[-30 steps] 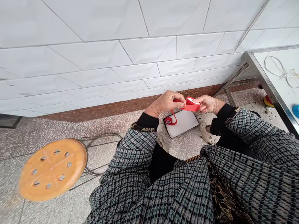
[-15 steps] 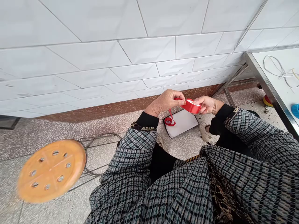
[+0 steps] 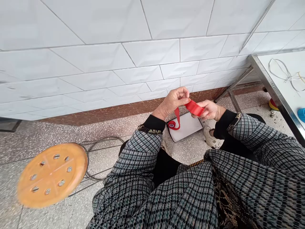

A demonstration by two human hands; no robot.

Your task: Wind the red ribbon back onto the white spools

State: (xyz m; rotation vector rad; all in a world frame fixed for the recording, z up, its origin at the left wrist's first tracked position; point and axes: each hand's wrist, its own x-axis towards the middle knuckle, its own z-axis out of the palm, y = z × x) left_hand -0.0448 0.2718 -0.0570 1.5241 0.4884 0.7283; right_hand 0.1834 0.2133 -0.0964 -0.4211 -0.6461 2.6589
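In my right hand (image 3: 211,110) is a roll of glossy red ribbon (image 3: 195,108), tilted, with my fingers around its right side. My left hand (image 3: 176,99) is closed in a pinch on the ribbon at the roll's left edge. A loose red strip (image 3: 177,115) hangs below my left hand and curves down to a smaller red roll (image 3: 171,124). That smaller roll lies at the left end of a white flat board or box lid (image 3: 188,128) with dark edges, on the floor between my feet.
An orange round stool (image 3: 52,175) with holes in its seat and metal legs stands at left. At right is a metal-framed table (image 3: 276,86) bearing thin cables (image 3: 286,74) and a blue object (image 3: 301,114). A white tiled wall (image 3: 143,51) rises ahead.
The held roll has tilted, so its white core no longer shows. My left hand has shifted slightly right and up, and more of the hanging strip is visible.
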